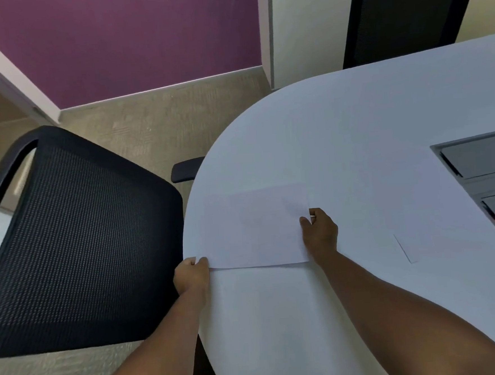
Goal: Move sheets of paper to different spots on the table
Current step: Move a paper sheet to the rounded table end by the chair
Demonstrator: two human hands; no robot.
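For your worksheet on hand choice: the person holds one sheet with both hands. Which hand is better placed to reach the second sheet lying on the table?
Probably the right hand. It grips the held sheet at its right edge, and the second sheet lies further right; the left hand is at the table edge.

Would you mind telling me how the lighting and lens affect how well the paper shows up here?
Head view: the white sheet barely contrasts with the pale table, only faint edges show; wide-angle lens bows the table rim; the chair looks slightly blurred.
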